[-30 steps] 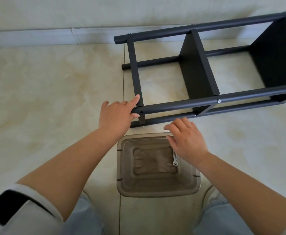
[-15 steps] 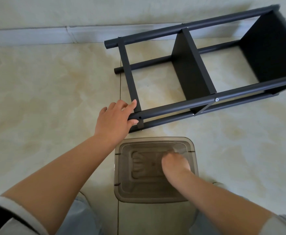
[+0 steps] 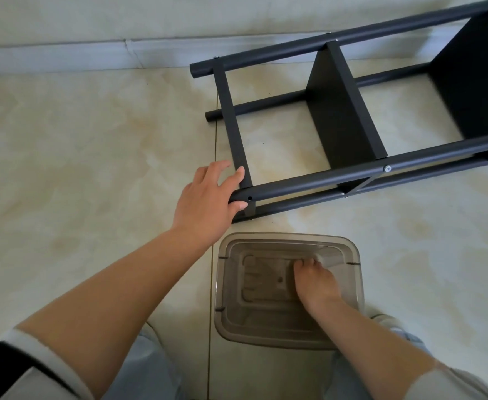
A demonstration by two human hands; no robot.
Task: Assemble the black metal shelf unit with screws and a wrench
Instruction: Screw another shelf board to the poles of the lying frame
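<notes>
On the tiled floor [image 3: 92, 168], my left hand [image 3: 208, 197] curls round the shelf unit [image 3: 338, 180] tube end. It looks rigid, so grip tubes. My right hand [image 3: 315, 281] digs in the bin [image 3: 355, 255]; its hold I cannot tell.

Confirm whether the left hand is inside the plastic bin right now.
No, the left hand grips the shelf frame's end; the right hand is in the bin.

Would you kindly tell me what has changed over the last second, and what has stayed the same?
The right hand moved from above the rim of the translucent grey plastic bin down inside it, fingers now curled at the bottom; whether it grips anything cannot be told. The left hand stayed on the end of the black metal shelf frame, which lies on its side on the floor as before.
</notes>
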